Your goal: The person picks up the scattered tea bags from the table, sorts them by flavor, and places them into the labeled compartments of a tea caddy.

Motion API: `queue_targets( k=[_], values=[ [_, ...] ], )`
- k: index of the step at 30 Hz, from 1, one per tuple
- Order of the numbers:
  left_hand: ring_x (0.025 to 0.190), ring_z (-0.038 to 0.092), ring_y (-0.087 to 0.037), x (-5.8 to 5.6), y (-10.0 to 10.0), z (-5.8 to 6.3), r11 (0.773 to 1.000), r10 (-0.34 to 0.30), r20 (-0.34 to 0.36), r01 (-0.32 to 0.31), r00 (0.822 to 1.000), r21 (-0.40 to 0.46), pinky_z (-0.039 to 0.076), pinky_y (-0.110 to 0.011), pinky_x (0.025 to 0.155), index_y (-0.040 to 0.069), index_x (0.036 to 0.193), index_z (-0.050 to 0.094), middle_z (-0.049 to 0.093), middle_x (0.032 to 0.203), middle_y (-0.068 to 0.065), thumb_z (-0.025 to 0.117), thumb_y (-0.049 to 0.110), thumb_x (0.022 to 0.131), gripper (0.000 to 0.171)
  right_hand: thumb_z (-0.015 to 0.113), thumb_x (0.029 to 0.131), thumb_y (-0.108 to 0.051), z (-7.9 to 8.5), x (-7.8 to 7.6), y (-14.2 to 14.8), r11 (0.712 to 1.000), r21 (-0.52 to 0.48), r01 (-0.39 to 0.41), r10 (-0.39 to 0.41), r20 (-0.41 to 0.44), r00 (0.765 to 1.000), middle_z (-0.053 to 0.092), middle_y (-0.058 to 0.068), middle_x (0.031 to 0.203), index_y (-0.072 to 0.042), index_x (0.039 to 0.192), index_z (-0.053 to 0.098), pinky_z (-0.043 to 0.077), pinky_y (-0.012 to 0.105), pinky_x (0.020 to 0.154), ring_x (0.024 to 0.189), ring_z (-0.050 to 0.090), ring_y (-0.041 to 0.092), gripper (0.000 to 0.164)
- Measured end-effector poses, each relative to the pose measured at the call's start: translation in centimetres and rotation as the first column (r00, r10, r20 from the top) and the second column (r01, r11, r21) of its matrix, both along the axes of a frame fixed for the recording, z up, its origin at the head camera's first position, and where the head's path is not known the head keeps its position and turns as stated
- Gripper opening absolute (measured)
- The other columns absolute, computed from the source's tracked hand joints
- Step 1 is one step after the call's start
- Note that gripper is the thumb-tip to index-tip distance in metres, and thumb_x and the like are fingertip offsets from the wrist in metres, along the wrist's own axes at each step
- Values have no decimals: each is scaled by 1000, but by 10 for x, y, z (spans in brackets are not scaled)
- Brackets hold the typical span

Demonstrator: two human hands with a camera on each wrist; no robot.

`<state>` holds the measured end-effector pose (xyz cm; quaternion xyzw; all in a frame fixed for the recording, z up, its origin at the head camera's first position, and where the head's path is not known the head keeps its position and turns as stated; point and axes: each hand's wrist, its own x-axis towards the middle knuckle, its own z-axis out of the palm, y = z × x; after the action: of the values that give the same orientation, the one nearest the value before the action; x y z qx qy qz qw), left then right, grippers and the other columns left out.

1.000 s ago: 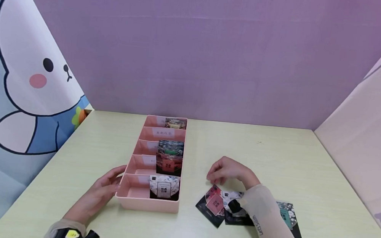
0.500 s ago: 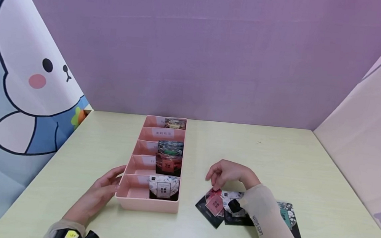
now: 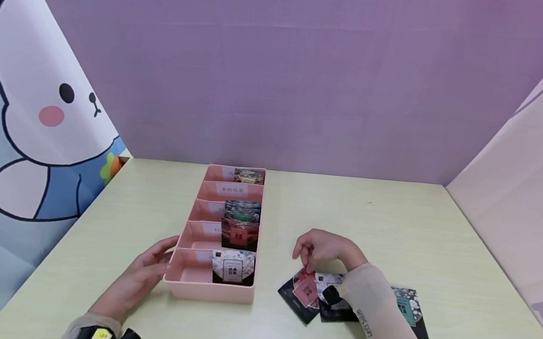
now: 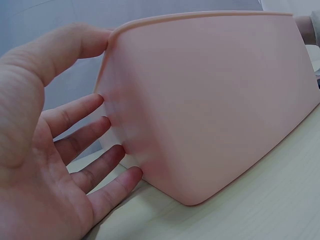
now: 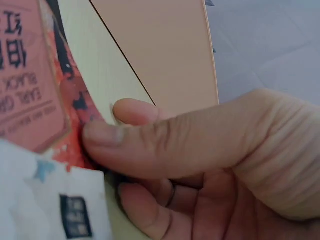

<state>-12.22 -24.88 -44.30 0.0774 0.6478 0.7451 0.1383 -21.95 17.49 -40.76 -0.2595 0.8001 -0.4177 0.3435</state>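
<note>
My left hand [image 3: 141, 271] steadies the near left side of a pink divided box [image 3: 210, 293]. In the left wrist view its thumb sits at the box rim while the spread, fairly straight fingertips touch the wall. My right hand [image 3: 326, 248] is at the top corner of a red Earl Grey tea sachet [image 3: 305, 290] on the table. The right wrist view shows the thumb on the sachet's edge, with the index finger beyond it, pinching the corner. A white tea sachet [image 5: 50, 195] lies beside the red one, partly hidden by the sleeve in the head view.
A green tea sachet [image 3: 407, 308] lies right of the right forearm. Inside the box, labelled compartments hold a white sachet [image 3: 233, 269], a red sachet [image 3: 239, 236], green sachets [image 3: 243, 210] and a brownish one [image 3: 249, 176] at the back. A purple backdrop [image 3: 281, 72] rises behind the table.
My right hand has come down slightly toward me, its thumb moving from just above the red tea sachet onto its top corner. The left hand and the box hold still.
</note>
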Motion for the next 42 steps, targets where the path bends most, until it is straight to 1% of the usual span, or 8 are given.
queue_targets(
  k=[4,11,16,19,23,26,35,42],
  values=[
    [122,51,-2,0,0,0,1000,0,-6,0,1000,5,45,-21,98,5,149,38,51,137,14,53,3,97,54,67,71,19,1,-1,1,1000,4,-5,5,-9,1000,68,8,73,5,98,69,52,26,61,64,62,13,31],
    [122,51,-2,-1,0,-1,1000,3,0,-3,1000,4,44,-21,98,4,150,37,51,137,14,54,3,97,55,68,77,15,3,-4,7,999,-11,-49,48,-67,997,70,6,75,6,93,73,53,25,61,65,62,11,19],
    [122,51,-2,1,0,0,1000,8,18,-7,1000,-11,45,-21,98,1,151,33,50,138,13,54,5,98,58,63,79,16,2,-4,8,998,-22,-58,55,-96,994,73,8,83,5,92,76,55,28,62,66,63,12,21],
    [122,51,-2,1,0,0,1000,8,19,-8,1000,-13,45,-21,98,0,151,32,49,139,12,54,5,98,58,61,81,16,3,-4,9,999,-31,-43,40,-107,993,74,8,86,4,92,76,54,28,64,69,63,12,22],
    [122,51,-2,2,0,1,1000,2,16,-2,1000,-8,45,-21,98,1,151,32,49,139,12,54,5,98,58,63,82,14,6,-5,9,999,-44,-19,13,-134,991,73,6,88,4,92,76,51,26,68,74,62,12,20],
    [123,51,-1,2,-1,1,1000,-7,9,7,1000,0,45,-21,98,2,151,33,50,138,13,53,5,98,57,64,83,12,8,-5,10,998,-66,-2,-8,-142,990,73,5,88,4,93,76,50,28,70,75,61,14,18],
    [124,50,-1,2,-2,1,1000,-25,4,25,1000,12,44,-22,99,6,150,37,50,138,13,53,4,98,54,63,87,8,14,-6,15,991,-103,83,-96,-128,987,69,5,87,3,95,75,51,32,70,73,61,15,15],
    [123,50,-1,3,-1,3,1000,-15,17,15,1000,4,44,-22,98,6,150,38,50,138,13,54,5,98,55,62,89,7,19,-8,15,984,-150,98,-118,-132,984,69,8,89,6,98,74,53,33,74,75,63,16,15]
  ],
)
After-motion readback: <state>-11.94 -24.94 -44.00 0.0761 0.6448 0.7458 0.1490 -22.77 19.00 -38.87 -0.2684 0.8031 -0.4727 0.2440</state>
